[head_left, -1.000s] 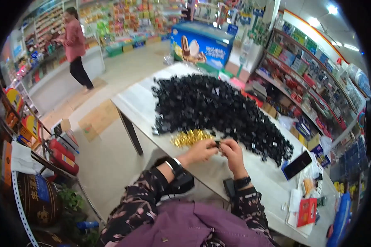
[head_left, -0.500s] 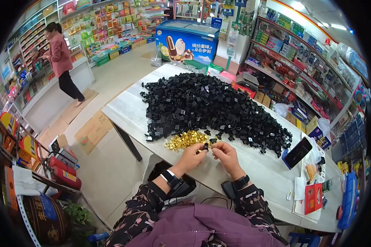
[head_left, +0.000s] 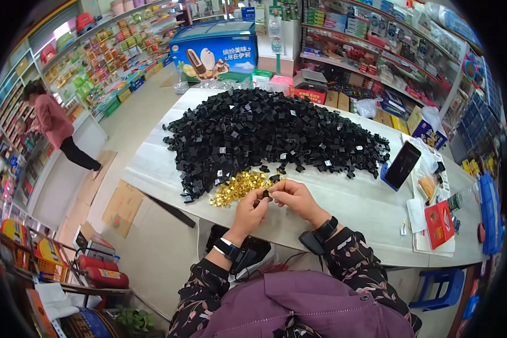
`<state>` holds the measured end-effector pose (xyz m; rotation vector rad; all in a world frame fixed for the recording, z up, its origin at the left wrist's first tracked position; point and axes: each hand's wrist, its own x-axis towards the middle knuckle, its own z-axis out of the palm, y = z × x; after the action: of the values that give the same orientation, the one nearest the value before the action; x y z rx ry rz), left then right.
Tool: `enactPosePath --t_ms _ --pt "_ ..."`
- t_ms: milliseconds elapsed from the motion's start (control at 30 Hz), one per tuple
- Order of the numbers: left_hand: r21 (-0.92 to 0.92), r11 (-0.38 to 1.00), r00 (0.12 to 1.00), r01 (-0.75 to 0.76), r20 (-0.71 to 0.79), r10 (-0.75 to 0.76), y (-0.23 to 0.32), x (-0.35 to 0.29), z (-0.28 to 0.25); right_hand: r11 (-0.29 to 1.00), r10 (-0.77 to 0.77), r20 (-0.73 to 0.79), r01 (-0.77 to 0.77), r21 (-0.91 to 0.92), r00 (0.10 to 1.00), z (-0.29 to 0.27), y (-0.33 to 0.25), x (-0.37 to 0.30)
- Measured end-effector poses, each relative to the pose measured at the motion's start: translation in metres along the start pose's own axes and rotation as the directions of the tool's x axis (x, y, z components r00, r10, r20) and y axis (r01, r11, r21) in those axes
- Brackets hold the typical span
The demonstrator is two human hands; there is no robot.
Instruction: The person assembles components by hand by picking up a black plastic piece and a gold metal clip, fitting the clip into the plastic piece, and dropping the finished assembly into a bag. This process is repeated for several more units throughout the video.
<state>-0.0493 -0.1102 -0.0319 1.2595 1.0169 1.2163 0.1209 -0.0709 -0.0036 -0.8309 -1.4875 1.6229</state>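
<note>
My left hand [head_left: 250, 213] is closed on a small black plastic piece [head_left: 266, 194], held upright between thumb and fingers. My right hand [head_left: 294, 198] meets it there, thumb and forefinger pinched together at the piece's side; whatever lies between those fingertips is too small to make out. Just beyond the left hand lies a small heap of shiny gold metal pieces [head_left: 240, 188]. Behind it spreads a large mound of black plastic pieces [head_left: 265, 129] across the pale table [head_left: 355, 225]. A few loose black pieces lie at the mound's near edge, by my right fingers.
On the table's right, a phone [head_left: 403, 164] leans on a blue stand, near a red booklet [head_left: 438, 224] and papers. A blue stool [head_left: 438, 288] stands at lower right. A chest freezer [head_left: 217, 53] is behind the table. At far left a person [head_left: 53, 121] stands beside a counter.
The whole view has swung toward the right, so the table and shelves sit further left. Both hands stay together at the black piece, with slight finger movement.
</note>
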Motion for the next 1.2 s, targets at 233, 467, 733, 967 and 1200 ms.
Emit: enactPosePath --t_ms 233,467,733,967,1200 --pt "-0.016 0.993 0.992 -0.116 -0.055 0.115 -0.004 -0.006 0.002 0.996 0.077 0.068 -0.080 0.041 0.995 -0.003 0.004 -0.002" --pt "0.474 0.759 0.875 -0.446 0.053 0.481 -0.007 0.000 0.004 0.978 0.191 0.117 -0.199 0.060 0.975 -0.012 0.000 0.002" --pt "0.375 0.896 0.968 -0.237 0.007 0.252 -0.007 0.002 0.004 0.985 0.138 0.036 -0.141 0.099 0.990 -0.008 0.001 0.007" --pt "0.370 0.898 0.969 -0.239 0.028 0.246 -0.007 -0.003 0.007 0.979 0.178 0.089 -0.167 -0.113 0.980 -0.015 0.009 0.004" --pt "0.286 0.920 0.963 -0.267 0.034 0.268 -0.001 -0.007 0.008 0.952 0.288 0.114 -0.272 -0.141 0.951 -0.017 -0.001 0.006"
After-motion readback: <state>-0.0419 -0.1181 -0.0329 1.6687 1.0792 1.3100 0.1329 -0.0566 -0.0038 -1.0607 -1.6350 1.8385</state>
